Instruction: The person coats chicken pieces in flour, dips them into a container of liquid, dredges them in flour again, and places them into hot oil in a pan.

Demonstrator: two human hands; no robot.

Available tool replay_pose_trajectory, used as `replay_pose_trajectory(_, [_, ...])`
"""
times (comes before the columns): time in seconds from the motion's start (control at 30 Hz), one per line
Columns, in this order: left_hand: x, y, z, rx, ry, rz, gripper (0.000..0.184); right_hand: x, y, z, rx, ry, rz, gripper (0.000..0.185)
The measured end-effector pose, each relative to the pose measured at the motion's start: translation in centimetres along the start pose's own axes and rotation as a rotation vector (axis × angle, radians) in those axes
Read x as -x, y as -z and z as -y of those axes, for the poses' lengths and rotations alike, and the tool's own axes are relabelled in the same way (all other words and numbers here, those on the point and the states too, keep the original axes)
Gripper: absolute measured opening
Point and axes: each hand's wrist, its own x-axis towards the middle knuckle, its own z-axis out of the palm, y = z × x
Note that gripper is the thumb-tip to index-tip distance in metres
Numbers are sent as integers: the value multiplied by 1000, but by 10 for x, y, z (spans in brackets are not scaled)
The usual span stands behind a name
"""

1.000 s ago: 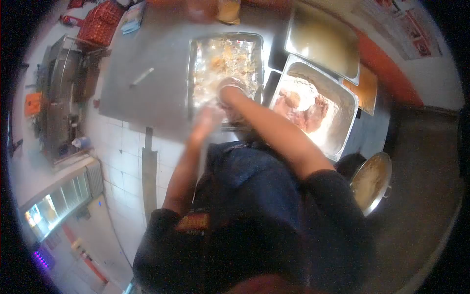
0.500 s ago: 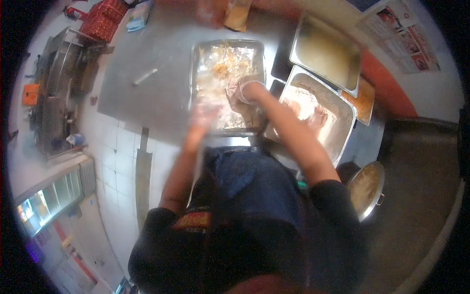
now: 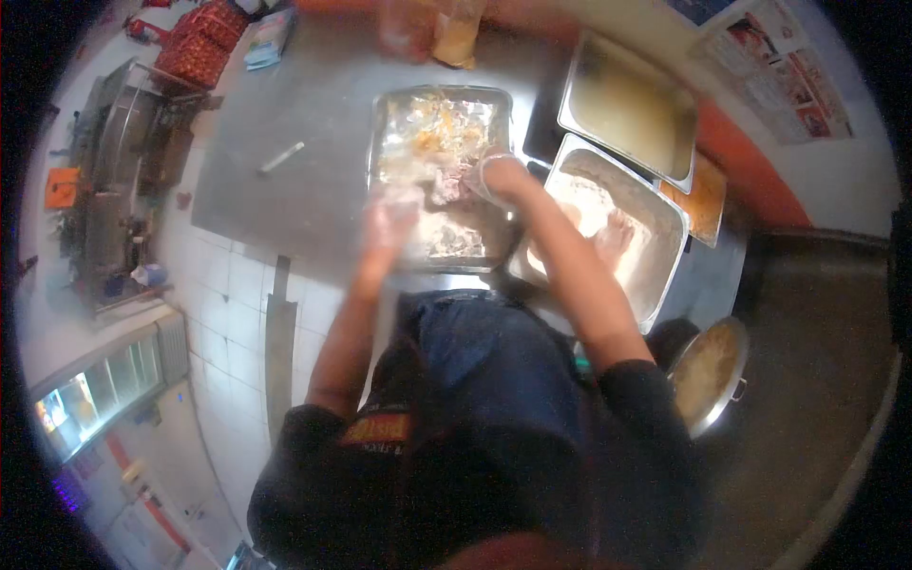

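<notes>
A rectangular metal tray [image 3: 378, 128] lies in front of me on the steel table, with shiny scraps and yellowish and pale bits of food in it. My left hand [image 3: 391, 217] is over its near left edge, badly smeared by motion; its fingers do not show clearly. From the right, my right hand [image 3: 486, 179] reaches into the tray, with a clear glove cuff at the wrist. At its fingers is a pinkish lump, like raw meat [image 3: 448, 186]; whether the hand grips it is hidden by blur.
Right of the tray stands a deep metal pan [image 3: 673, 249] with white powder and pieces in it. Behind it is another pan [image 3: 631, 104] of cloudy liquid. A round metal bowl [image 3: 708, 375] sits lower right. A white stick-like object [image 3: 282, 157] lies on the steel table [image 3: 304, 104].
The view has shifted slightly, so the tray and pans appear a little lower. Both hands stay over the tray; the pinkish lump by my right hand shows more now.
</notes>
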Motion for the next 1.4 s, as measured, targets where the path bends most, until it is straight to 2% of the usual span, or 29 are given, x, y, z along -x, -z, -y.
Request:
replay_pose_trajectory(0.03, [-2,0,2,9,126,38,44,-3,-8,-10,-100,-36,6,37])
replay_pose_trajectory(0.17, [-12,-13,43,-222,159,101,48,-35,-44,-24,91,-106,155,37])
replay_pose_trajectory(0.23, [-11,-12,30,-312,22,29,45,-47,-58,-23,228,-182,93,26])
replay_pose_trajectory(0.27, [-13,-9,19,-314,22,30,45,-42,-63,-18,254,-164,-43,27])
replay_pose_trajectory(0.33, [-18,-2,2,-205,194,163,42,-43,-62,-14,272,-155,-113,28])
replay_pose_trajectory(0.37, [-17,-1,4,-207,194,160,42,-44,-62,-13,291,-147,-180,30])
replay_pose_trajectory(0.4, [-13,-2,9,-236,130,55,39,-44,-60,-13,293,-143,-179,30])
replay_pose_trajectory(0.43, [-9,-5,14,-264,68,-48,37,-40,-52,-9,228,-181,-250,33])
replay_pose_trajectory(0.47, [-7,-6,23,-262,73,-47,37,-33,-40,-3,162,-223,-319,36])
replay_pose_trajectory(0.57, [-17,-7,22,-242,55,-40,35,2,12,19,43,-309,-290,38])
replay_pose_trajectory(0.6, [-22,-6,-7,-19,196,-30,34,9,21,17,45,-325,-305,38])
replay_pose_trajectory(0.67, [-42,-28,9,346,313,12,33,25,39,8,-305,-249,-479,38])
replay_pose_trajectory(0.7, [-52,-39,17,519,380,19,32,35,51,2,-299,-267,-495,38])
replay_pose_trajectory(0.73, [-67,-48,-1,842,345,154,30,47,66,-6,-445,-230,-524,32])
replay_pose_trajectory(0.77, [-70,-50,-44,415,82,159,28,61,83,-12,-590,-188,-551,27])
replay_pose_trajectory(0.8, [-73,-52,-88,-23,-147,62,26,85,109,-6,-694,-113,-571,16])
replay_pose_trajectory(0.83, [-83,-61,-116,-44,-248,88,26,97,120,-20,-690,-117,-584,16])
replay_pose_trajectory(0.87, [-96,-75,-133,-67,-349,111,26,106,133,-36,-659,-18,-685,14])
replay_pose_trajectory(0.93, [-123,-120,-147,180,-537,150,26,123,156,-54,-616,81,-802,13])
replay_pose_trajectory(1.0, [-150,-156,-170,-71,-766,199,24,140,183,-61,-1061,-145,-729,15])
replay_pose_trajectory(1.03, [-160,-172,-186,-129,-846,227,23,139,187,-79,-1055,-140,-750,15])
replay_pose_trajectory(1.07, [-168,-192,-197,-121,-865,228,23,132,186,-107,-718,-302,-779,16])
replay_pose_trajectory(1.1, [-175,-213,-203,-316,-800,357,22,129,185,-129,-379,-460,-789,17])
replay_pose_trajectory(1.13, [-182,-233,-207,-511,-730,479,21,131,186,-137,-252,-497,-801,23])
replay_pose_trajectory(1.17, [-185,-253,-202,-506,-744,479,21,123,184,-157,-132,-483,-807,31])
replay_pose_trajectory(1.23, [-189,-284,-197,-675,-667,548,23,119,179,-183,125,-623,-644,36])
replay_pose_trajectory(1.3, [-189,-301,-189,-719,-628,638,20,116,173,-197,146,-679,-625,35])
replay_pose_trajectory(1.37, [-190,-323,-162,-744,-625,566,20,108,164,-215,234,-760,-468,29])
replay_pose_trajectory(1.4, [-193,-333,-150,-741,-550,562,21,106,157,-223,219,-768,-456,29])
